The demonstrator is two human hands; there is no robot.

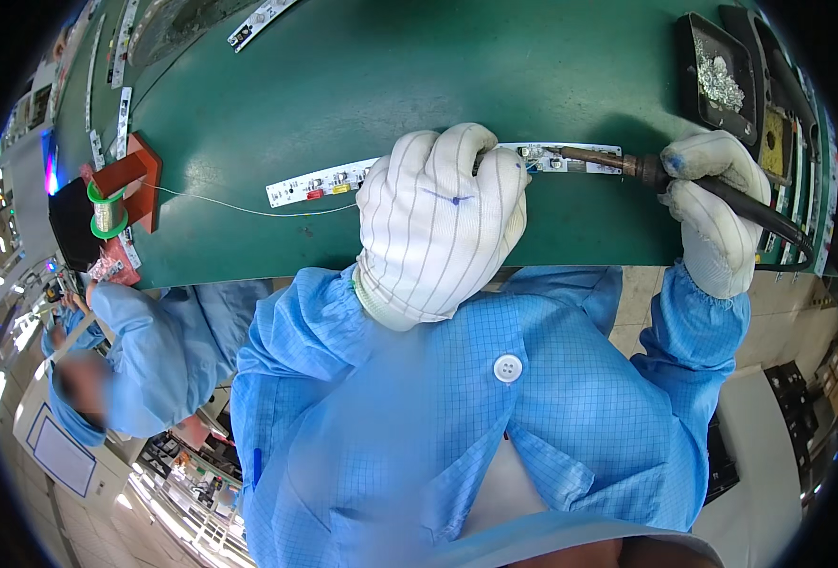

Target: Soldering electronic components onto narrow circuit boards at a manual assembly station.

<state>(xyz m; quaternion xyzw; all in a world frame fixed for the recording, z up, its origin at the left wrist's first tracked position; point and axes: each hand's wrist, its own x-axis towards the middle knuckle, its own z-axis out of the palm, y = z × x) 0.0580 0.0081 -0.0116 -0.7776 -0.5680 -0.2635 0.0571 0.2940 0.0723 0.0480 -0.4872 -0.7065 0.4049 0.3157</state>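
Note:
My right hand (pixel 717 204), in a white striped glove, is closed around the handle of a soldering iron (pixel 665 174). The iron's tip points left and touches or hovers just over a long, narrow white circuit board strip (pixel 317 182) on the bench. My gloved left hand (pixel 445 213) lies across the middle of that strip with its fingers curled, hiding part of it. Solder wire (pixel 249 207) runs from a green-rimmed spool (pixel 108 212) into my left hand, whose grip is partly hidden. Small red and yellow parts sit along the strip's near edge.
The spool stands by a reddish-brown holder (pixel 144 182) at the left. A black tray of solder scraps (pixel 719 76) and a sponge (pixel 772 142) are at the far right. More strips (pixel 260 23) lie on the green bench (pixel 419 76). A co-worker in blue (pixel 178 346) sits at the left.

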